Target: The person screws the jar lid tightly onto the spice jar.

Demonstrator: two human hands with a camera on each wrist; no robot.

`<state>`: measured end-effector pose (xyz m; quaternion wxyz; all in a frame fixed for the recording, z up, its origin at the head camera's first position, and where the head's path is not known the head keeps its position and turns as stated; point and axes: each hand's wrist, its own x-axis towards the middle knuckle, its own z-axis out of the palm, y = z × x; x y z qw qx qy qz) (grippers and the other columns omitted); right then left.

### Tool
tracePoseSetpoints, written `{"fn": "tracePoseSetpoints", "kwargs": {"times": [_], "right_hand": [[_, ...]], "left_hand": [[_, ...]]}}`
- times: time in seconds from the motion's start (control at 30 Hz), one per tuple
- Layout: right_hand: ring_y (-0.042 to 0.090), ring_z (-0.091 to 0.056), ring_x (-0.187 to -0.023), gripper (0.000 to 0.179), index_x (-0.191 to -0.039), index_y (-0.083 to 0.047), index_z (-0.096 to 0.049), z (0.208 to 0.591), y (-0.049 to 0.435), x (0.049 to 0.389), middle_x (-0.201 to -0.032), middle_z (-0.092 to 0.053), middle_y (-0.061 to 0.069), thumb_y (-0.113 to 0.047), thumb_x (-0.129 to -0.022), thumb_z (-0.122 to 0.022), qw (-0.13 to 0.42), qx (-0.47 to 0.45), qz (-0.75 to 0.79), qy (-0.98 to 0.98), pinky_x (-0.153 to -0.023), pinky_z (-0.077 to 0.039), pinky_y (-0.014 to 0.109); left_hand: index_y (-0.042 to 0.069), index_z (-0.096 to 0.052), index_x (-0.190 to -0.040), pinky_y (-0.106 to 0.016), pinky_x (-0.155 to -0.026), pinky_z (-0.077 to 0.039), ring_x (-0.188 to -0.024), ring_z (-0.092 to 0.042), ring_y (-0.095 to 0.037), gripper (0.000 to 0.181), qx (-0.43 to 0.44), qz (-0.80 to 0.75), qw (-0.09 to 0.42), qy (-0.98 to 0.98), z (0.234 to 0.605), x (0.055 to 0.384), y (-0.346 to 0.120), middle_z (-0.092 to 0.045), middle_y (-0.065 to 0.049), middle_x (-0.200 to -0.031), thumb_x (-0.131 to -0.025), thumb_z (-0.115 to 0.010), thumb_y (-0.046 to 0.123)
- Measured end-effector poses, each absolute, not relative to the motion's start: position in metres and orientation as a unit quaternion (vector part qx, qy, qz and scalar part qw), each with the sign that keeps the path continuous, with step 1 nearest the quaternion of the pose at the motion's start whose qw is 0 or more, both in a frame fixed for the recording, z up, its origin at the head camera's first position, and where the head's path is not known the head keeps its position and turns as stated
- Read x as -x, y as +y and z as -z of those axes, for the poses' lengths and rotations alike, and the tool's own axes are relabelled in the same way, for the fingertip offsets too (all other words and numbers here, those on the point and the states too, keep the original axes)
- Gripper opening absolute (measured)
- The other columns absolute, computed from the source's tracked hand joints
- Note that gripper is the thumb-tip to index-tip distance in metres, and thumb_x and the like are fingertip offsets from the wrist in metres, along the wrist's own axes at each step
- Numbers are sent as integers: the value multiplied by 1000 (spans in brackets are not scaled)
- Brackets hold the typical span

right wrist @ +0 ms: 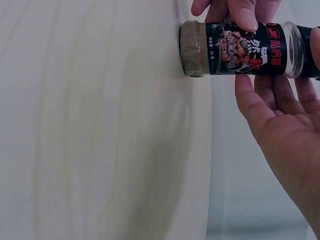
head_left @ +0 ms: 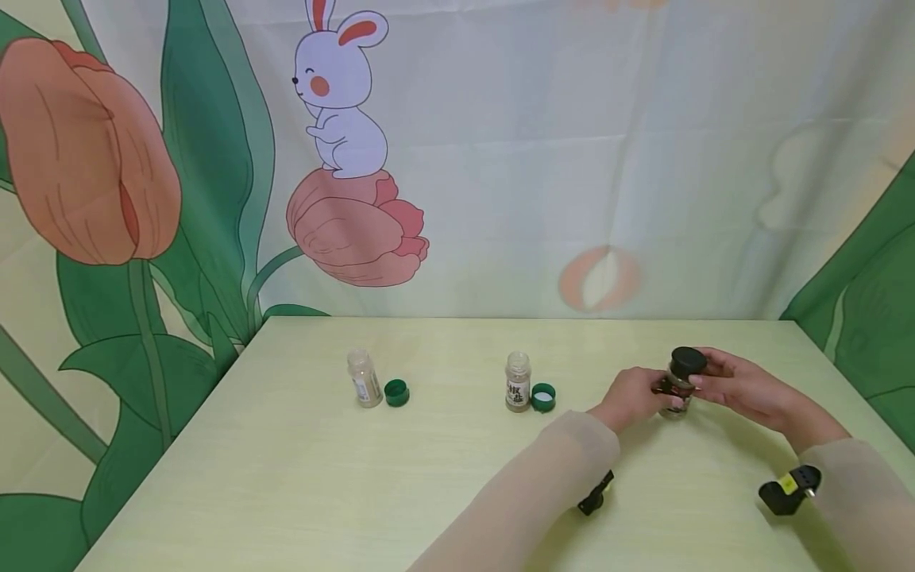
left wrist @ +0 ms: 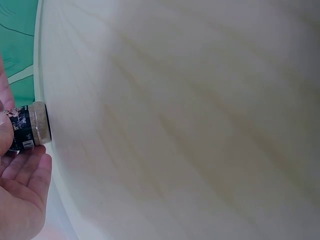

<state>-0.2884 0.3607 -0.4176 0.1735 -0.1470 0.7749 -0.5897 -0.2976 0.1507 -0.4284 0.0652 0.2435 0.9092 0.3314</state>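
A seasoning bottle (head_left: 677,403) with a dark printed label and black cap (head_left: 688,361) stands upright on the table at the right. My left hand (head_left: 635,399) grips its body from the left side. From the other side my right hand (head_left: 750,391) holds the cap between thumb and fingers. Brown powder shows in the bottom of the seasoning bottle (right wrist: 250,50) in the right wrist view, where the right hand (right wrist: 287,130) comes up from below. The left wrist view catches only the bottle's lower end (left wrist: 30,127) and part of the left hand (left wrist: 25,195).
Two uncapped glass seasoning bottles stand farther left: one in the middle (head_left: 518,383), one at the left (head_left: 364,380). Beside each lies a green cap, the middle one (head_left: 543,397) and the left one (head_left: 396,392). Behind the table (head_left: 322,477) hangs a printed curtain (head_left: 500,159).
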Motion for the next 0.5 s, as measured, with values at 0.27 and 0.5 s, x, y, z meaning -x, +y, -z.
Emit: {"fn": "tracePoseSetpoints", "kwargs": {"times": [0.27,0.5], "right_hand": [[-12,-60,-107,58,-146,13,-24,416,356,286,-115,-57,-24,-12,-105,-57,162,134,570,794,-92,-54,15],[-11,-61,-106,44,-140,3,-36,416,355,286,-115,-58,-23,-11,-105,-57,152,135,565,799,-91,-54,14]], "left_hand": [[20,-75,-123,-10,-84,-47,-104,-70,-3,32,-245,-332,66,909,429,298,151,-80,6,-112,-93,-75,32],[21,-74,-126,-10,-83,-47,-104,-70,-3,34,-247,-332,65,908,430,299,151,-79,6,-113,-93,-75,32]]}}
